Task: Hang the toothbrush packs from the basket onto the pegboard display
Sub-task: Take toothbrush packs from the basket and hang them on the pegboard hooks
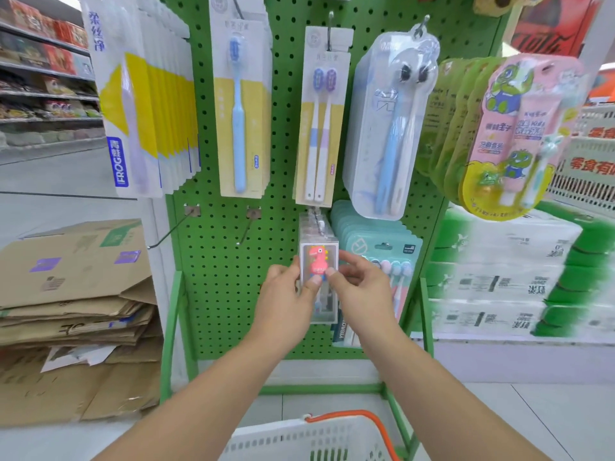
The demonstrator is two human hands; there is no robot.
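1. Left hand (pixel 288 287) and right hand (pixel 357 281) both pinch the dinosaur toothbrush pack (pixel 318 281) by its side edges.
2. Pack upright, long axis vertical, against the pegboard (pixel 226 277); its hook (pixel 316 217) lies directly above both hands.
3. Basket (pixel 299 440) sits below.

Worn on the head, one wide-angle view only, so nothing shared with a second camera. Facing forward and slightly down, square onto the green pegboard (pixel 233 261) at close range, about arm's reach. Both forearms entering from the bottom edge, left hand (pixel 286 291) and right hand (pixel 357 287) near centre. White basket (pixel 299 440) cut off by the lower edge. Strong bending at the sides, with cardboard (pixel 73 294) far left.
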